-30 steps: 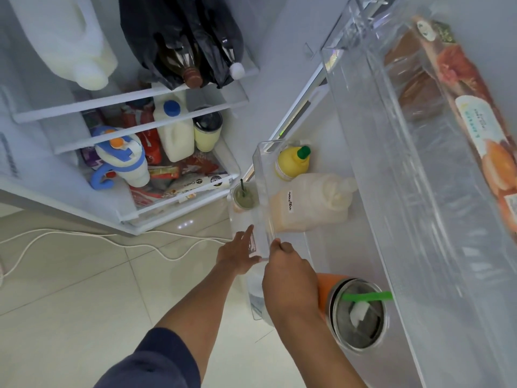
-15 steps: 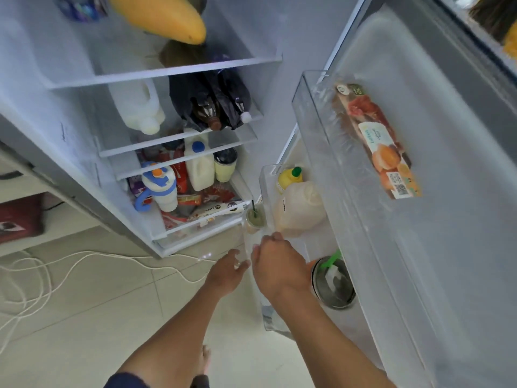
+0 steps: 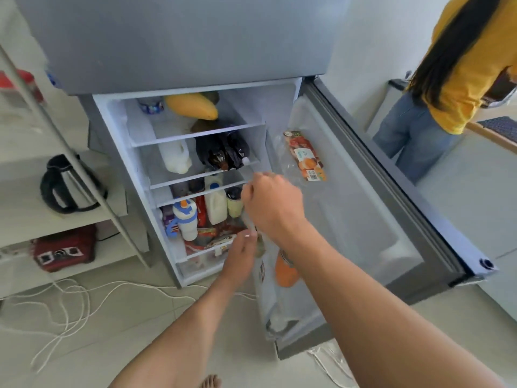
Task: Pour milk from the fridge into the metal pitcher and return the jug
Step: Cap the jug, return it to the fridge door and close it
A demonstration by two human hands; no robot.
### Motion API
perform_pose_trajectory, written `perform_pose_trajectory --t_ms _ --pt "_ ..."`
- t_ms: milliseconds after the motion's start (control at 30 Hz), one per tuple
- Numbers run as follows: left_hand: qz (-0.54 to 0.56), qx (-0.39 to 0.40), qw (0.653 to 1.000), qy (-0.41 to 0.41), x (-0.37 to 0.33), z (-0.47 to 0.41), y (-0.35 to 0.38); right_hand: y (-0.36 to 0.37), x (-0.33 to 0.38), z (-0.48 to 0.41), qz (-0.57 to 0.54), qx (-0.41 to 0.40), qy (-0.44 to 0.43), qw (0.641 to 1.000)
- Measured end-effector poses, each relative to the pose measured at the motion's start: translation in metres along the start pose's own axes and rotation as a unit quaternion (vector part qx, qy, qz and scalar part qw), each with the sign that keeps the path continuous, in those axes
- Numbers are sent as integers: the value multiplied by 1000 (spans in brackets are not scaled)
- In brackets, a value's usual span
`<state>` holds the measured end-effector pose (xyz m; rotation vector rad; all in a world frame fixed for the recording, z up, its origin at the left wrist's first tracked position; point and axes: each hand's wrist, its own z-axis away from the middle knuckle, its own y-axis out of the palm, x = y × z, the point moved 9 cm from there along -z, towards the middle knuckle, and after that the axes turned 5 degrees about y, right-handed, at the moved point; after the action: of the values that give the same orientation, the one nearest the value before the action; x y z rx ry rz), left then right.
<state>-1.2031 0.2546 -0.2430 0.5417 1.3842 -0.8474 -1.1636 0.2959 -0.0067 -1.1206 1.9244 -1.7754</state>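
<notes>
Head view: right hand [image 3: 272, 204], fingers curled shut, whether on anything I cannot tell; left hand [image 3: 242, 254] loosely open, empty. Milk jug [image 3: 215, 203] stands shelved inside the fridge [image 3: 173, 43], probably to keep cold.

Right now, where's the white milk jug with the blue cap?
Head view: white milk jug with the blue cap stands upright on the fridge's lower shelf, between the blue-and-white bottle on its left and the right hand.
</notes>
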Motion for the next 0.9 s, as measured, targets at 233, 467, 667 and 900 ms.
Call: perform_pose_trajectory --t_ms 233,467,667,900 --pt "-29 23 997 75 -102 28 28 -87 -73 27 150 -65 61 985" --pt "-56 41 996 54 -124 59 61 -101 -135 69 194 -5 143 971" --pt "-121 81 989 32 -139 61 49 -109 -129 70 209 6 102 973" --pt "-195 62 979 27 -143 49 -12 -122 -105 66 -33 12 19 999"
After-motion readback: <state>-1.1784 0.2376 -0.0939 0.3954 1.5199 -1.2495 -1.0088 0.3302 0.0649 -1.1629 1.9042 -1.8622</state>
